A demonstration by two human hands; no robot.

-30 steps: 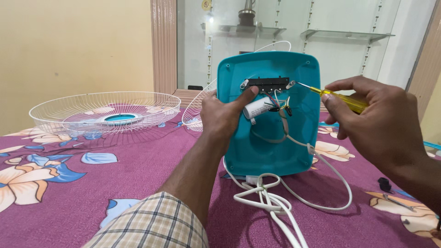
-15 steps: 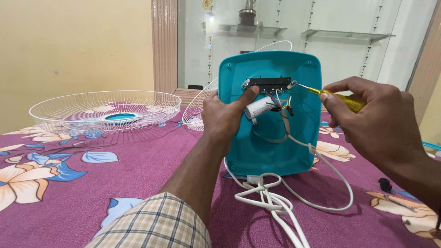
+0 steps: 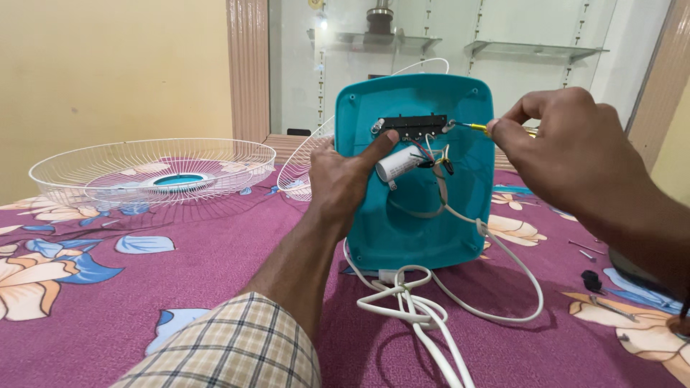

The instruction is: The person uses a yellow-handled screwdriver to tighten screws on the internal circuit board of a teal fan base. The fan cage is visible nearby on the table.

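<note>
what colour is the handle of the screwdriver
Yellow: the screwdriver handle shows between the right hand's fingertips in the head view.
</note>
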